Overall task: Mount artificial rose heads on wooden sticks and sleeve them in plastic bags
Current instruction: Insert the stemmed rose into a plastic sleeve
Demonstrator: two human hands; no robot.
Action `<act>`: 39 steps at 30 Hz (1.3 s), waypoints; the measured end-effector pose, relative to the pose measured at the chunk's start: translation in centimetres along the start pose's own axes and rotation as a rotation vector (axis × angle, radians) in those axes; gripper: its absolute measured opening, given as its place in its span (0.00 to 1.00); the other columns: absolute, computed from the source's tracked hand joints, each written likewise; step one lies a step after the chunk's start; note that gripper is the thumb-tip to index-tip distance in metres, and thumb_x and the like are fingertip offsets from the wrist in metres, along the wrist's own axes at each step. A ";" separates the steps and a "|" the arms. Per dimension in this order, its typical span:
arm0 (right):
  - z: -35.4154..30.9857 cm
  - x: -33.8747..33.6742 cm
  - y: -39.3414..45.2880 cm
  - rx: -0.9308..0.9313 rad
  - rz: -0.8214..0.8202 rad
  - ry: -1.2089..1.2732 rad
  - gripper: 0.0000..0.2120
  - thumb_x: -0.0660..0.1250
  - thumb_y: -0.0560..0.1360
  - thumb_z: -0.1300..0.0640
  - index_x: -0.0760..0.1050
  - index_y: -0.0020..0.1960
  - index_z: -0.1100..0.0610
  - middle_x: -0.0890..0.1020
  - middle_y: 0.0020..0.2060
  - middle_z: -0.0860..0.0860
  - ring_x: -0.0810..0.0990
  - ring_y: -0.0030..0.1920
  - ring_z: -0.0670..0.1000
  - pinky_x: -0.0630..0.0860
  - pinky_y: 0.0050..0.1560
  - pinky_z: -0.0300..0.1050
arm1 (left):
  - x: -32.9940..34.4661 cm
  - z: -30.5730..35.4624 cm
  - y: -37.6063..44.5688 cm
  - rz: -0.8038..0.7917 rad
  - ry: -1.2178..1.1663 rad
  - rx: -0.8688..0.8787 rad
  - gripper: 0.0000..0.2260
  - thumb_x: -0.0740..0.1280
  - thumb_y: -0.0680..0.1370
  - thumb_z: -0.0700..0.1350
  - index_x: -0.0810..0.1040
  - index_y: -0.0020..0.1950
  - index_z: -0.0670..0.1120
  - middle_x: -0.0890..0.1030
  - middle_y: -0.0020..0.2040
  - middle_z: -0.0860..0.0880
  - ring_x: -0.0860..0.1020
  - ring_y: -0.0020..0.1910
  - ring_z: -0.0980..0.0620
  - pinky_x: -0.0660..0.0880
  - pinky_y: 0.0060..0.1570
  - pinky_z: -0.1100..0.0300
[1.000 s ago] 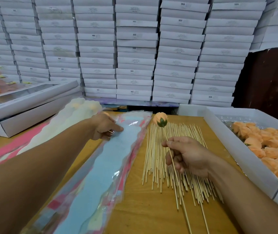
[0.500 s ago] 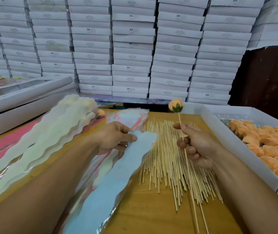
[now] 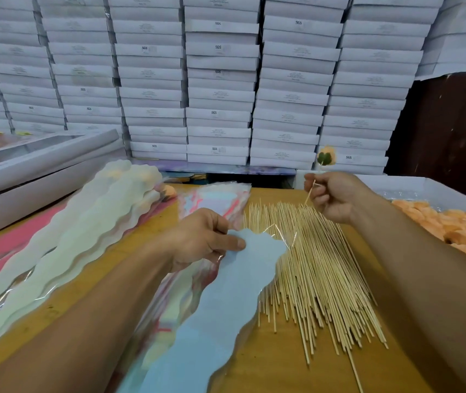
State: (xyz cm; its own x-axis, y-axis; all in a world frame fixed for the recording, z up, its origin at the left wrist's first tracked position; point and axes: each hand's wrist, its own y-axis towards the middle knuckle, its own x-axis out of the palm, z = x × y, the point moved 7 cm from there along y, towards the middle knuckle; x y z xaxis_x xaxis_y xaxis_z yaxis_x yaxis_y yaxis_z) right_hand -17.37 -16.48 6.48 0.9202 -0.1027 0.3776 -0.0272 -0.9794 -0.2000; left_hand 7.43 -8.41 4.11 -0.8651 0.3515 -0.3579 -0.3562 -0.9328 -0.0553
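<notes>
Since half a second ago: left hand [image 3: 200, 239] drawn nearer with the blue plastic bag [image 3: 226, 307], right hand [image 3: 332, 195] raised and carried further back. Left grip pinching the bag's top edge, thumb on top, above the table [image 3: 268, 364]. Right grip curled round a wooden stick [image 3: 310, 191] topped by an orange rose head [image 3: 325, 156]. Loose sticks [image 3: 319, 273] fanned beneath; more rose heads [image 3: 458, 231] boxed at right.

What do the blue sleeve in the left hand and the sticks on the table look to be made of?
Blue sleeve: looks like thin clear plastic film with a matte pale-blue layer; glossy glints show along its wavy edge. Sticks: pale, thin, straight and unpainted, apparently bare wood or bamboo; which one cannot be told.
</notes>
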 end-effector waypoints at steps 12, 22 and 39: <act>-0.2 4.7 6.8 -0.046 0.084 -0.250 0.08 0.60 0.84 0.60 0.75 0.48 0.59 0.78 0.35 0.52 0.66 0.17 0.40 0.62 0.16 0.32 | 0.7 -0.6 0.1 -0.054 -0.067 -0.065 0.14 0.75 0.74 0.38 0.81 0.52 0.28 0.76 0.56 0.24 0.77 0.48 0.37 0.69 0.64 0.32; 0.1 6.3 9.1 -0.062 0.117 -0.264 0.07 0.61 0.84 0.60 0.75 0.49 0.59 0.80 0.38 0.54 0.66 0.17 0.41 0.64 0.17 0.32 | 0.9 -0.8 0.2 -0.088 -0.110 -0.083 0.13 0.74 0.75 0.37 0.81 0.53 0.29 0.82 0.53 0.30 0.80 0.56 0.30 0.75 0.60 0.38; 2.2 7.3 7.3 -0.047 0.047 -0.302 0.06 0.62 0.84 0.60 0.76 0.51 0.59 0.80 0.36 0.53 0.67 0.17 0.41 0.63 0.17 0.31 | 0.5 -0.6 0.1 -0.011 -0.168 -0.103 0.23 0.75 0.72 0.39 0.73 0.56 0.22 0.80 0.52 0.27 0.78 0.47 0.38 0.74 0.56 0.41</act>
State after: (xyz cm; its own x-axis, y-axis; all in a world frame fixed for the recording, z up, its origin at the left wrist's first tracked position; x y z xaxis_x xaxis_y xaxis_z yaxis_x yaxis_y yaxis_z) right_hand -10.00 -24.00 5.78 0.9918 -0.0986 0.0819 -0.0840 -0.9826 -0.1658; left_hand 7.19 -8.43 3.40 -0.9110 0.3622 -0.1969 -0.3355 -0.9289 -0.1567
